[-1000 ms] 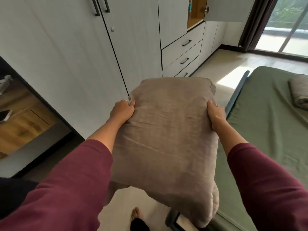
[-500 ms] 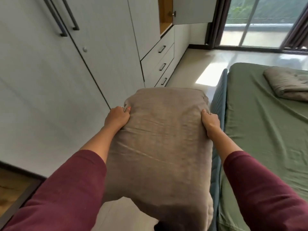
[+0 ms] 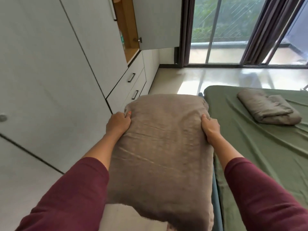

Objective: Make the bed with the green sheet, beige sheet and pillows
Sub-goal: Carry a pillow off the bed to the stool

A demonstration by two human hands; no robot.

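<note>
A person in maroon long sleeves holds a plump, rectangular beige pillow [image 3: 160, 157] out in front of the body, seen from the head camera looking forward and down. The left hand [image 3: 118, 124] takes the pillow's left edge in a closed grip, fingers curled into the soft fabric and the thumb with a painted nail lying on top; the right hand [image 3: 210, 126] clamps the right edge the same way, thumb pressed onto the upper face and fingers tucked out of sight underneath. The pillowcase is a matte, slightly napped cloth marked by shallow diagonal creases, its far corners rounded and puffed. The pillow hangs over the strip of pale floor [image 3: 168, 84] between the wardrobe and the bed, its right edge just beside the bed's blue-grey frame edge [image 3: 215, 194]. To the right, the green sheet [image 3: 260, 147] is spread over the mattress, smooth in finish with long, loose wrinkles running across it. On that sheet, toward the far right, lies a folded beige sheet [image 3: 268, 108], a soft, thick bundle with rolled edges, well apart from the held pillow. To the left stands a pale grey wardrobe [image 3: 50, 80] with flat matte doors, dark seams, stacked drawers [image 3: 133, 85] with slim dark bar handles, and an open niche [image 3: 126, 30] lined in warm wood. At the far end, tall glass doors [image 3: 233, 30] with dark frames and dark curtains show blurred greenery outside, and sunlight glares off the glossy floor.
</note>
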